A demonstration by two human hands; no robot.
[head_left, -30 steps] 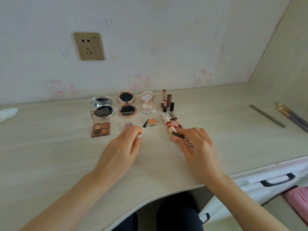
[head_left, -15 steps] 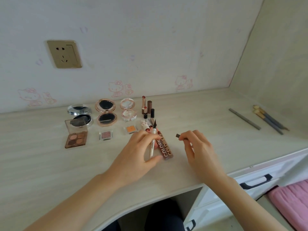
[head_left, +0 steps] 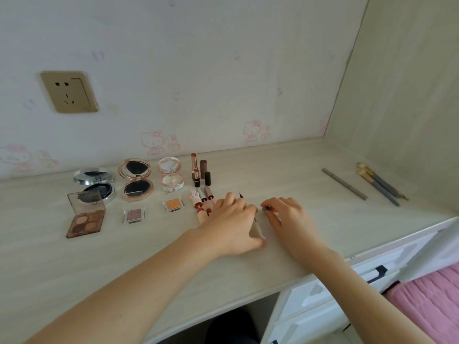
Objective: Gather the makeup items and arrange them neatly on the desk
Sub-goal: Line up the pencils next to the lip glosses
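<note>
Desk [head_left: 298, 170], pale wood grain: we hold the row of makeup along its back edge.

Compacts, three, open: silver [head_left: 95, 183], rose-gold [head_left: 136, 180], pink [head_left: 171, 175]. Eyeshadow palette [head_left: 85, 214] in front of them.

Left hand [head_left: 233, 219]: curled round a white eyeliner pen [head_left: 257, 227], black tip exposed, pen lying on the desk beside the lip tubes [head_left: 202, 207].

Right hand [head_left: 288, 217]: fingertips pinch a small dark cap [head_left: 267, 208] just beside the pen.

Pencil [head_left: 344, 184] and brushes [head_left: 380, 183]: far right, well apart, not yet gathered.

Risk, as we judge: the bare tip could mark the desk or dry out; the small cap could slip and roll.

Writing: none we can read.
</note>
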